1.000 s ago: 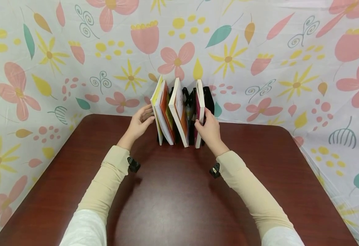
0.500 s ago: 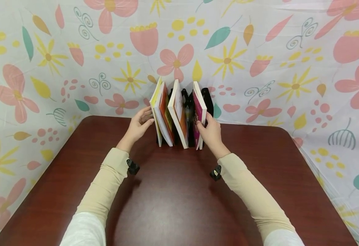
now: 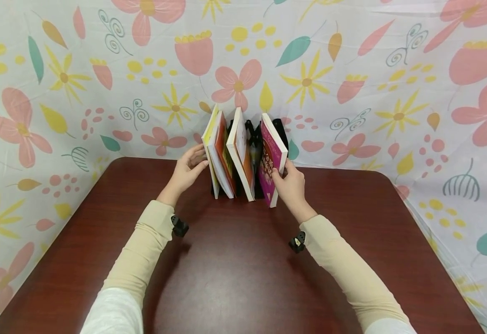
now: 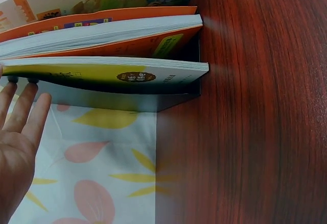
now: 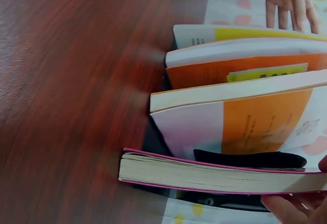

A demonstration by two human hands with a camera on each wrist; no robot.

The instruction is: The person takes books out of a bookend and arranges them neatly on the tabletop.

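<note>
My right hand (image 3: 291, 188) pinches a magenta paperback book (image 3: 270, 153) between thumb and fingers, near its outer edge. That book stands upright in a black book rack (image 3: 281, 130), its front end jutting toward me past the other books. At the rack's other end, my left hand (image 3: 188, 169) has its fingers extended against the outer side. In the left wrist view the fingertips touch the rack's grey-looking side panel (image 4: 112, 99), beside a yellow-and-white book (image 4: 138, 76). Between the hands stand an orange book (image 5: 204, 73) with white pages and a white-and-orange book (image 5: 255, 122).
The rack stands at the back of a dark red-brown wooden table (image 3: 235, 260). Close behind hangs a white cloth (image 3: 331, 28) printed with flowers and leaves. A small black wrist camera (image 3: 179, 226) sits on each cuff.
The magenta book has come out toward me and turned, so more of its cover shows. My right hand has moved slightly right and toward me with it. The left hand stays nearly still.
</note>
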